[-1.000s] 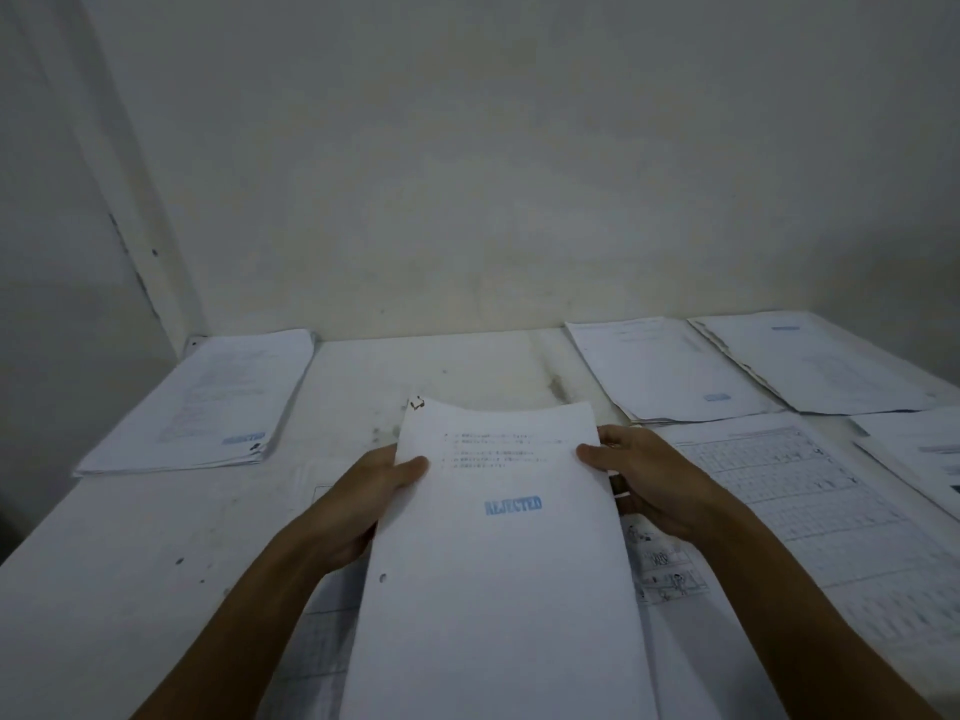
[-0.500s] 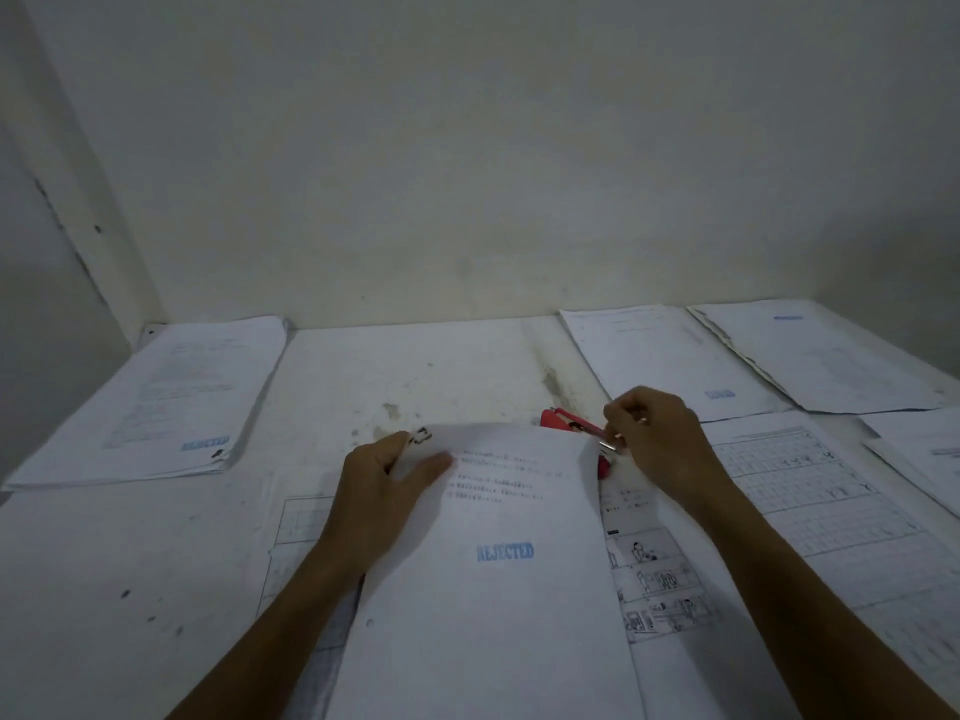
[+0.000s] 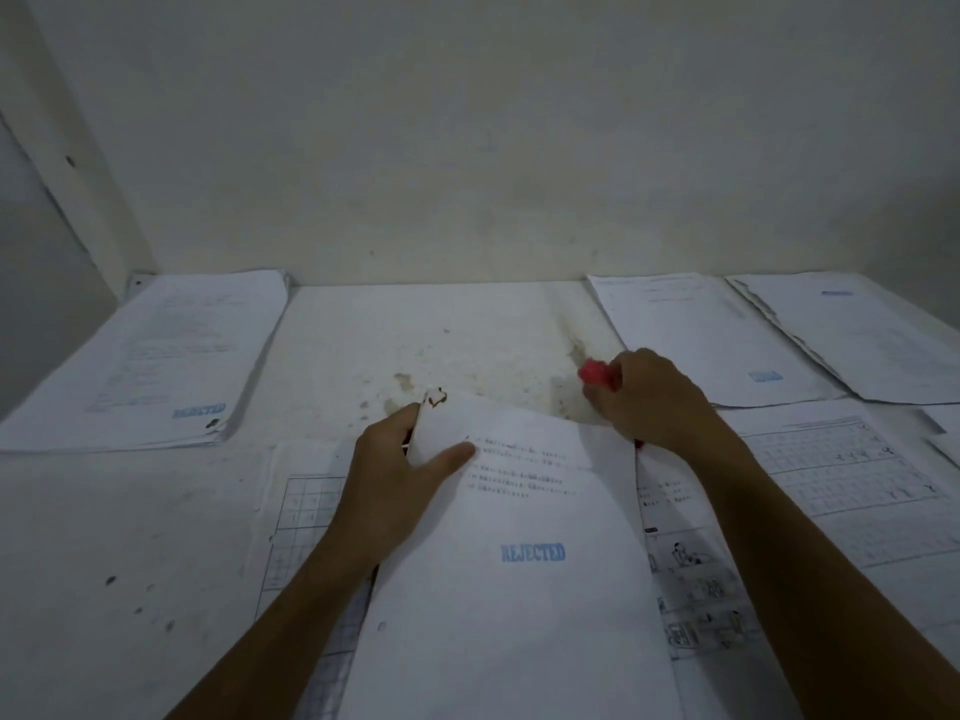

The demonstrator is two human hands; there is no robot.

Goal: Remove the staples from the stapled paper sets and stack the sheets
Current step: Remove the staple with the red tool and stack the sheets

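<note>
Stapled set in my left hand (image 3: 395,475), red staple remover in my right hand (image 3: 649,397).
Stapled paper set (image 3: 519,563), stamped REJECTED: thumb on top near its stapled upper-left corner (image 3: 435,398), centre of white table (image 3: 415,330). Remover (image 3: 595,374): fingers curled round it, just beyond the set's top edge.

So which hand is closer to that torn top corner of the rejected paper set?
Left. The left hand pinches the paper set just below its torn corner; the right hand grips the red tool across the sheet.
</note>
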